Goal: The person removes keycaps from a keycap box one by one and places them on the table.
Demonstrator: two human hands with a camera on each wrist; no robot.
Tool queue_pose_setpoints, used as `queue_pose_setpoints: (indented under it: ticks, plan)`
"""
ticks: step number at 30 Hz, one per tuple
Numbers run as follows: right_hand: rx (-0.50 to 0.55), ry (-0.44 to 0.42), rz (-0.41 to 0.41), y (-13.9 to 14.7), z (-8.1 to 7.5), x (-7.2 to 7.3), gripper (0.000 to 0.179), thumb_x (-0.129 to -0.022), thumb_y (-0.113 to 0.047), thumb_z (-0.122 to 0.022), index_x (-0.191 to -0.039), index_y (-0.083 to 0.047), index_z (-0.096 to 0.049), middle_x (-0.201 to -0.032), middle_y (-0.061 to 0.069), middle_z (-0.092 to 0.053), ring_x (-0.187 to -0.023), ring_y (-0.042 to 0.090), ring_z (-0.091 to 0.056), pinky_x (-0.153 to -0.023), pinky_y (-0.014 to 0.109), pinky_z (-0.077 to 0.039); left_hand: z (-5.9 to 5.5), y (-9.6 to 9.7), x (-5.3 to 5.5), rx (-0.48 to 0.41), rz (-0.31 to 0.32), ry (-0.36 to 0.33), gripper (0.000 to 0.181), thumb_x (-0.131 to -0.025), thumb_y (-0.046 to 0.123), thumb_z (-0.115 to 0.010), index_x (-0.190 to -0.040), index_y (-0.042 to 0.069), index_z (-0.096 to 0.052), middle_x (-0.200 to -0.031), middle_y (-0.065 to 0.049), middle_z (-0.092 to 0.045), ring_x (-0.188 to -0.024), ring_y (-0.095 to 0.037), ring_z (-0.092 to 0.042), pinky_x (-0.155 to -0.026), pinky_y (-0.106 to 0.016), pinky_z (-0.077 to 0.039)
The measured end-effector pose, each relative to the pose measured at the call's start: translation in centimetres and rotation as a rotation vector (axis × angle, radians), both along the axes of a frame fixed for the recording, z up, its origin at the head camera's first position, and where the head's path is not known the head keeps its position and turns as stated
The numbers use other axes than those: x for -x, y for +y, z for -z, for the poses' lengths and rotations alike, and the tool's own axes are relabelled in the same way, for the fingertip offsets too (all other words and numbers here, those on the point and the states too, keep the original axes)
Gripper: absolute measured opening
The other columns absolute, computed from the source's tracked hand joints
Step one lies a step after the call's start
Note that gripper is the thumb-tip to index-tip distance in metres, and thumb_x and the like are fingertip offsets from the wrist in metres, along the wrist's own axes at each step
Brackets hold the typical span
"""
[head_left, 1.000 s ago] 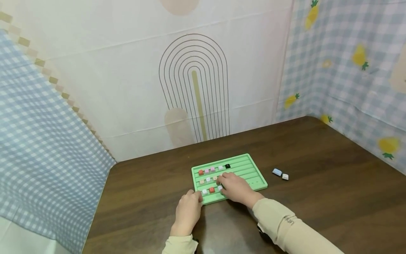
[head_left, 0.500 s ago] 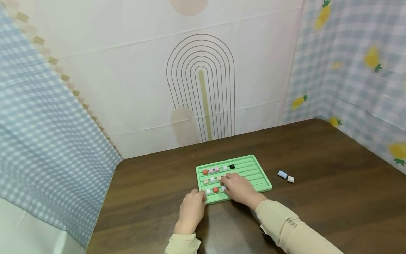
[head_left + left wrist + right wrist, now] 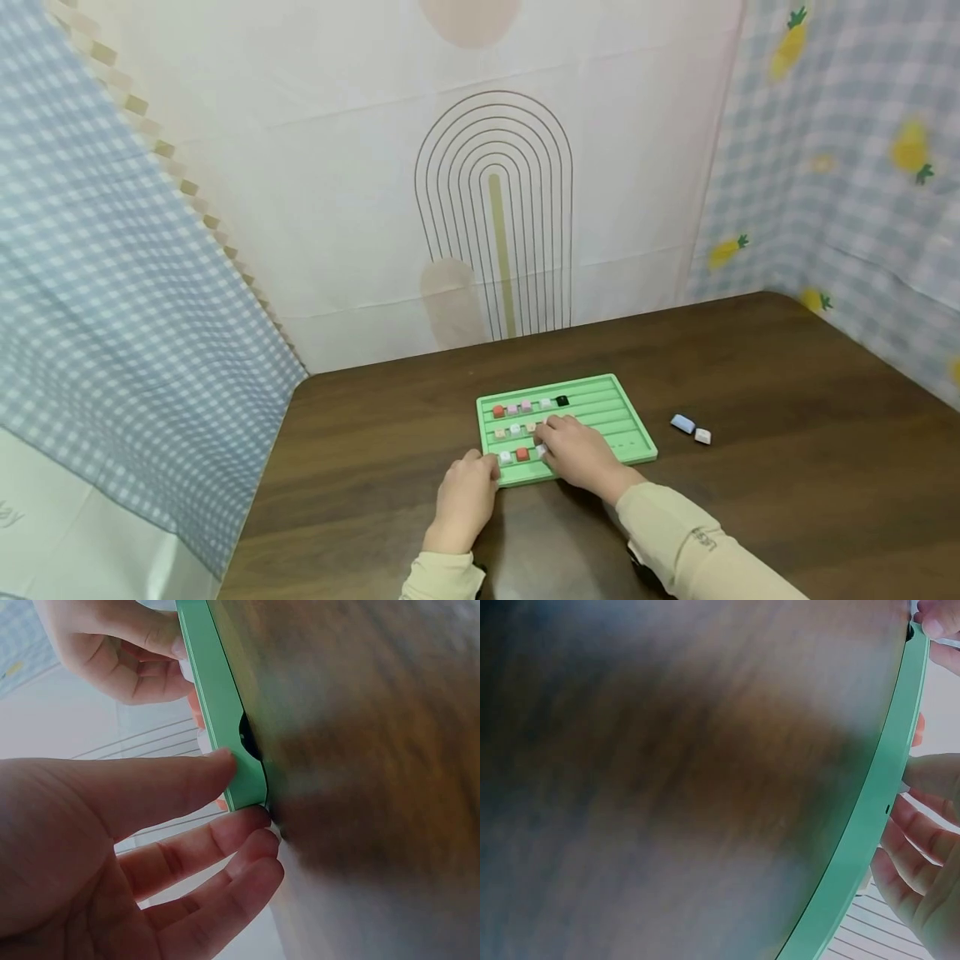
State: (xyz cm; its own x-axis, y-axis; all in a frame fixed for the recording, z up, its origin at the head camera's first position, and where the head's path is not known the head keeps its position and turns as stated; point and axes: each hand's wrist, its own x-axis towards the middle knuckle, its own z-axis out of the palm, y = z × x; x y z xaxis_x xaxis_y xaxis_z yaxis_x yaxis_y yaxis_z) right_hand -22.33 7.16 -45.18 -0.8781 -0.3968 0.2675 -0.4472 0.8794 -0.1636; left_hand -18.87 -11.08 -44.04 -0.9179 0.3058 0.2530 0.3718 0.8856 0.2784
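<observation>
A green ridged tray (image 3: 628,422) holds rows of small keycaps on the table. My left hand (image 3: 467,497) grips its near left corner, the thumb on the front wall and the fingers round the side, as the left wrist view shows. Over the front row, my right hand (image 3: 581,452) pinches a white keycap (image 3: 187,670) between thumb and fingers. Left of it sit a red keycap (image 3: 522,454) and a white one (image 3: 505,457). The back row runs from a red keycap (image 3: 498,412) to a black keycap (image 3: 562,401). My right fingers partly hide the middle row.
Right of the tray, a longer blue keycap (image 3: 682,424) and a white keycap (image 3: 702,437) lie loose on the brown table (image 3: 375,442). A patterned white cloth (image 3: 360,208) hangs behind, with checked cloths on both sides.
The head view has shifted, so the tray and hands appear further right and slightly lower. Both hands keep their places on the tray, and the keycap rows look the same.
</observation>
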Motion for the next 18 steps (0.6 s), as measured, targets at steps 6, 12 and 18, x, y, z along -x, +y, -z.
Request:
queue_pose_setpoints:
  ticks: [6, 12, 18]
  plan:
    - [0.010, -0.013, 0.014, 0.4, 0.3, -0.5, 0.007, -0.082, -0.012, -0.067, -0.087, -0.014, -0.062, -0.084, -0.001, -0.058, -0.079, 0.018, -0.055, -0.059, 0.029, -0.045, 0.5, 0.3, -0.2, 0.000, 0.016, 0.034, 0.013, -0.072, 0.004, -0.075, -0.072, 0.010, -0.063, -0.070, -0.001, -0.055, -0.059, -0.018, -0.054, -0.051, -0.025, -0.043]
    - [0.066, -0.024, 0.040, 1.5, -0.5, -0.4, 0.009, -0.083, -0.013, -0.066, -0.092, -0.013, -0.064, -0.087, -0.001, -0.061, -0.081, 0.016, -0.057, -0.063, 0.030, -0.047, 0.3, 0.4, -0.2, 0.004, 0.021, 0.038, 0.011, -0.073, 0.005, -0.074, -0.074, 0.010, -0.064, -0.071, -0.002, -0.056, -0.060, -0.018, -0.053, -0.052, -0.024, -0.043]
    - [0.091, -0.018, 0.063, 4.2, -1.9, -0.1, 0.016, -0.081, -0.014, -0.068, -0.097, -0.012, -0.065, -0.092, 0.001, -0.063, -0.085, 0.018, -0.060, -0.067, 0.033, -0.049, -0.1, 0.1, -0.4, 0.015, 0.012, 0.042, 0.010, -0.075, 0.006, -0.074, -0.077, 0.009, -0.064, -0.072, -0.003, -0.056, -0.059, -0.019, -0.053, -0.051, -0.024, -0.043]
